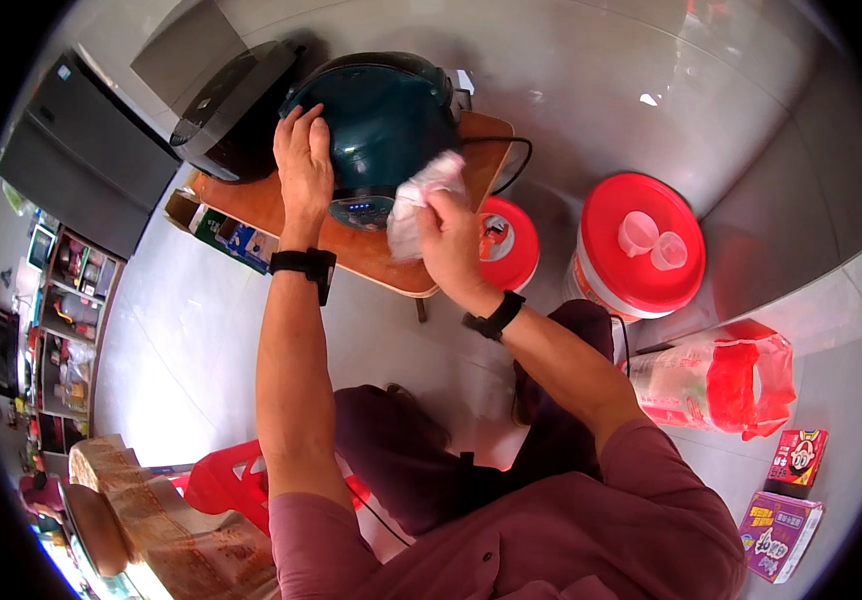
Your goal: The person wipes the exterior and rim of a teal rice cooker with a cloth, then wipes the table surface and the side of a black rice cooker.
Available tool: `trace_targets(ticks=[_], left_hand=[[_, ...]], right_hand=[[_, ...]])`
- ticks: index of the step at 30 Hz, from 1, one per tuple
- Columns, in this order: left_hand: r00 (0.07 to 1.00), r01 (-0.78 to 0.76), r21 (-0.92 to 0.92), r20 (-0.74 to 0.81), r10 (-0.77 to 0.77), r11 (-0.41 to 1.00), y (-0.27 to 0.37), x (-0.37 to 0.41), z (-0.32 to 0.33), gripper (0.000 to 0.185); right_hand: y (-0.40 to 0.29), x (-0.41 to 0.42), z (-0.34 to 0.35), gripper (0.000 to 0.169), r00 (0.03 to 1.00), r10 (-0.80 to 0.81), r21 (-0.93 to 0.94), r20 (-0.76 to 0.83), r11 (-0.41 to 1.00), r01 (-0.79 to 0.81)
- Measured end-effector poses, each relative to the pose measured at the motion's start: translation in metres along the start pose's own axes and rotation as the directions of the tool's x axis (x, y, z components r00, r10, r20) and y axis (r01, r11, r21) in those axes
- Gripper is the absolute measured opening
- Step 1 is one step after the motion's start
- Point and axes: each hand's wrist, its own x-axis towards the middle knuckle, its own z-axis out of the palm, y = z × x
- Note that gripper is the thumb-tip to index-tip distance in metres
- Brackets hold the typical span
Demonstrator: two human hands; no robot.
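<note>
A dark green electric rice cooker (386, 127) with a lit control panel stands on a small wooden table (371, 259). My left hand (305, 169) lies against the left side of the cooker, its fingers resting on the dark shell and holding nothing. In my right hand (449, 236) is a crumpled whitish-pink cloth (425, 191), which is beside the control panel at the cooker's lower right front. A black kitchen appliance (239, 112) stands left of the cooker on the same table. A black cord (524, 161) loops off the table's right side.
Right of the table are a smaller red-lidded bucket (517, 244) and a larger one (637, 217) with two clear plastic cups (638, 233) on its lid. A red and clear bag (708, 382) and boxes (780, 536) lie at right. Small cartons (247, 244) sit beneath the table's left edge.
</note>
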Motion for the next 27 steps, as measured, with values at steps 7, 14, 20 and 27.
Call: trace_targets(ticks=[7, 14, 20, 27], left_hand=[[0.937, -0.342, 0.145, 0.122, 0.326, 0.928, -0.036, 0.011, -0.006, 0.041], [0.997, -0.052, -0.063, 0.061, 0.056, 0.997, -0.011, 0.005, -0.006, 0.041], [0.994, -0.027, -0.040, 0.108, 0.031, 0.999, -0.011, 0.009, -0.006, 0.043], [0.993, -0.064, -0.022, 0.099, 0.066, 0.998, -0.017, 0.005, -0.010, 0.044]], right_hand=[[-0.004, 0.014, 0.002, 0.029, 0.704, -0.579, -0.366, 0.410, 0.603, 0.709], [0.005, 0.001, -0.023, 0.027, 0.602, -0.548, -0.371, 0.581, 0.480, 0.795], [-0.001, 0.018, 0.034, 0.034, 0.373, -0.634, -0.275, 0.677, 0.253, 0.928], [-0.001, 0.022, -0.009, 0.048, 0.329, -0.470, -0.250, 0.819, 0.224, 0.942]])
